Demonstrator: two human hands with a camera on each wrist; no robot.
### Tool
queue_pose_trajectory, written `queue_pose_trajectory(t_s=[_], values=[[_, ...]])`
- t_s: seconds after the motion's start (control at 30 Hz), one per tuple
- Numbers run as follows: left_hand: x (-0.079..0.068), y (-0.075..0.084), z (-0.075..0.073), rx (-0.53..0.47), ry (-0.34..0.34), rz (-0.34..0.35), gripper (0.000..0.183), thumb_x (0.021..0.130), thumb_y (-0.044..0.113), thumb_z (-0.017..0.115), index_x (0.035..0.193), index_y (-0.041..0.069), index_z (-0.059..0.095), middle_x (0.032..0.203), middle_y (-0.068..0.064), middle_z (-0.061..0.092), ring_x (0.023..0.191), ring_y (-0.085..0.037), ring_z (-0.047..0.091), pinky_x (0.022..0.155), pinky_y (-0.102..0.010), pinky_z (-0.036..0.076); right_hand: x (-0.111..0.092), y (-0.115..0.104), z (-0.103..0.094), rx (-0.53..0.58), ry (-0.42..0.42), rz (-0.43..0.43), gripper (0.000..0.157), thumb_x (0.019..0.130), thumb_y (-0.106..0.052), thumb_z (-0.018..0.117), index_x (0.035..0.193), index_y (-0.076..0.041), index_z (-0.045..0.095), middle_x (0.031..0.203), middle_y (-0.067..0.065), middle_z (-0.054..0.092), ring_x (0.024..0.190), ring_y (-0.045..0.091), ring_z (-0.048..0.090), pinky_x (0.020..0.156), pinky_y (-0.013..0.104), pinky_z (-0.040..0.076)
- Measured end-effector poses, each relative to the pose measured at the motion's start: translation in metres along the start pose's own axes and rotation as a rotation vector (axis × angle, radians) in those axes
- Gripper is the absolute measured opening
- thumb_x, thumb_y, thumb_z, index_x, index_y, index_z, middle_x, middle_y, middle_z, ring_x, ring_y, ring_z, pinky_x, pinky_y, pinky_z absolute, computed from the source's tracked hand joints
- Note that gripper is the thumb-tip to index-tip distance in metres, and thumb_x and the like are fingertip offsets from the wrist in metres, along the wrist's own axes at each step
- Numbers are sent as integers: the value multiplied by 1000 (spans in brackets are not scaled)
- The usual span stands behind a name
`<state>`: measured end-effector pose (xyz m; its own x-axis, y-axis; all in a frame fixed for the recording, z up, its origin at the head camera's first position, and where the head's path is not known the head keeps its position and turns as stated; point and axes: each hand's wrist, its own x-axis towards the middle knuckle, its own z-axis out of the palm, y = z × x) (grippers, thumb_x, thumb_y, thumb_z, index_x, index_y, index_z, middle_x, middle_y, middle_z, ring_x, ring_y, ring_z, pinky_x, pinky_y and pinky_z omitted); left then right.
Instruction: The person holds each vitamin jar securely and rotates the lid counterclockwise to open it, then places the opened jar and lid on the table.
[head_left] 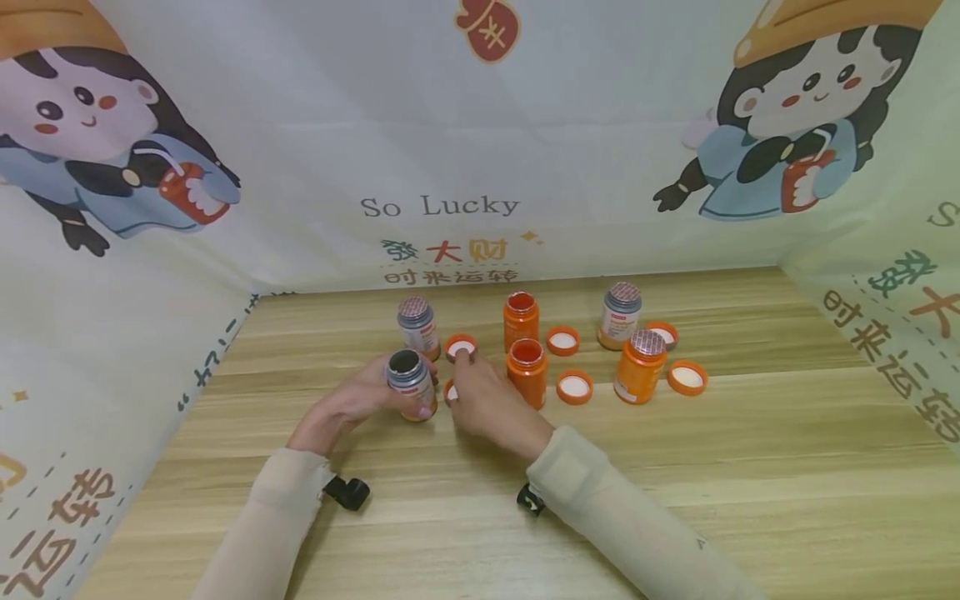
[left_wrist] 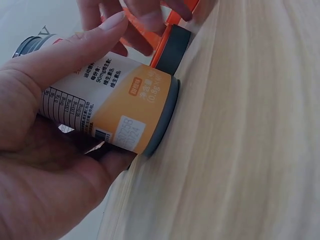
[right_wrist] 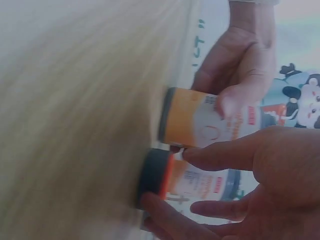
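One bottle (head_left: 410, 384) sits in my left hand (head_left: 360, 398), upright on the desk (head_left: 750, 467), with my fingers and thumb curled round its body. It is a small round plastic bottle with a dark grey base, a glossy label that is orange low down and white with fine print above, and an open dark mouth. It stands at the front left of the group, and the wrist views show its base flat on the wood.

My right hand (head_left: 483, 398) is just beside it, fingers loosely spread, with one fingertip touching an orange cap (head_left: 461, 345) that lies white side up. That hand also covers most of a second cap (head_left: 450, 391) just right of the bottle.

Five more bottles stand behind and to the right. Two of them, bottle A (head_left: 418, 326) and bottle B (head_left: 619, 314), have white labels and patterned foil tops. Bottle C (head_left: 640, 365) is orange with the same foil. Bottles D (head_left: 521, 320) and E (head_left: 528, 372) are plain orange and open.

Six caps in all lie on the desk, each a shallow orange ring with a white liner. The other four are cap F (head_left: 562, 339), cap G (head_left: 574, 387), cap H (head_left: 664, 333) and cap I (head_left: 687, 377).

The desk is pale wood grain, smooth and matte. A printed cloth (head_left: 300, 167) with cartoon figures walls it in at the back and on both sides.
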<state>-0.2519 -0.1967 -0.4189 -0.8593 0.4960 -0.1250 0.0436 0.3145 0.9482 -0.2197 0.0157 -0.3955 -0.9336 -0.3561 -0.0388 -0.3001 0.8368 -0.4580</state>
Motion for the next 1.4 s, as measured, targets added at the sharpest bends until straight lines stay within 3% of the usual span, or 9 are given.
queue_pose_trajectory(t_s=[0.27,0.43,0.57,0.7,0.93,1.07,1.23,1.3,1.4], values=[[1,-3,-2,51,-9,39,71,72,2,85,136,-5,52,130,-24,63,116,-25,61,112,-42,44,-11,-10,-14,-1,28,-8,53,96,-22,67,139,-4,41,114,15,56,77,25,60,59,27,52],[-9,7,-16,201,-15,-22,81,76,8,88,146,-1,47,138,-21,62,129,-32,58,117,-52,43,-20,-16,-26,14,23,-42,59,95,-28,70,141,-2,42,122,18,57,80,25,61,63,28,54],[-24,24,-30,341,17,-112,71,78,15,89,136,0,51,114,-15,64,106,-27,59,91,-37,54,-28,-19,-35,34,7,-54,66,96,-31,70,148,-3,39,133,19,57,85,23,63,70,29,59],[-38,40,-39,466,11,-183,53,78,20,89,115,-1,58,87,-4,51,80,-19,47,67,-27,42,-36,-20,-43,58,18,-98,65,99,-29,67,152,-5,38,143,18,54,96,24,65,80,33,63],[-52,66,-35,517,-162,-265,16,83,21,85,87,9,75,75,1,63,70,-14,54,61,-27,53,-48,-18,-54,82,108,-204,60,102,-24,61,154,-6,38,152,15,50,131,31,59,110,47,55],[-57,80,-25,491,-254,-231,17,83,20,84,91,7,76,78,-1,69,73,-14,61,62,-32,60,-55,-12,-59,81,142,-209,59,100,-22,62,153,-6,41,151,15,51,124,31,63,105,47,58],[-58,93,-11,406,-339,-85,39,88,19,81,121,4,68,102,-9,75,91,-22,71,70,-38,64,-62,6,-60,61,150,-172,54,99,-23,63,147,-6,47,145,16,53,97,24,67,85,37,63],[-57,96,-4,392,-350,-13,45,89,19,80,129,9,65,110,-9,74,98,-24,72,75,-38,64,-64,17,-61,56,171,-173,48,98,-21,64,142,-7,51,138,13,56,83,19,62,73,31,59],[-53,101,12,371,-304,55,42,89,20,80,128,17,65,110,-5,73,97,-26,72,73,-43,65,-68,34,-68,53,225,-174,37,96,-18,64,131,-6,58,125,12,61,80,18,58,68,29,56]])
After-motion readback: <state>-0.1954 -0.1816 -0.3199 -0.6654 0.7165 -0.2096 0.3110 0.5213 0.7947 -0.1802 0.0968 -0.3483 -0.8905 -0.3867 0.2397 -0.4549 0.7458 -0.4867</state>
